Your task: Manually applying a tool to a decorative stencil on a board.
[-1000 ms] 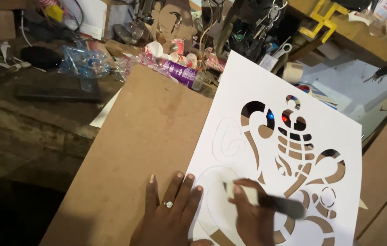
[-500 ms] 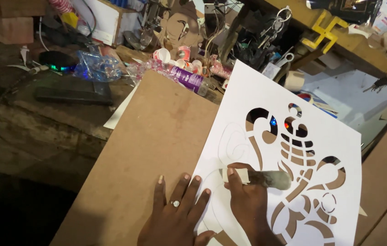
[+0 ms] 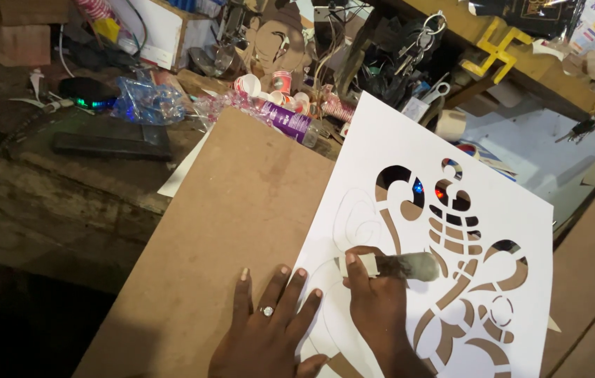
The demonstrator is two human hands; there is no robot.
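A white paper stencil [image 3: 395, 147] with curved cut-outs lies on a brown fibreboard panel [image 3: 241, 203]. My left hand [image 3: 269, 329], a ring on one finger, is pressed flat with fingers spread across the stencil's lower left edge and the board. My right hand [image 3: 374, 301] grips a thick grey marker-like tool [image 3: 409, 266], tape wrapped round a finger, its tip on the stencil's left part where faint pencil curves [image 3: 360, 217] show.
The workbench behind is cluttered: a purple bottle [image 3: 290, 122], small paper cups [image 3: 269, 84], a clear plastic bag [image 3: 147, 101], a dark flat box [image 3: 112, 143], keys [image 3: 581, 126], a yellow cut-out shape [image 3: 497, 49]. The bench drops away dark at lower left.
My right hand has moved up and left over the stencil, turning the marker more level. My left hand has stayed flat in place. The view has shifted slightly.
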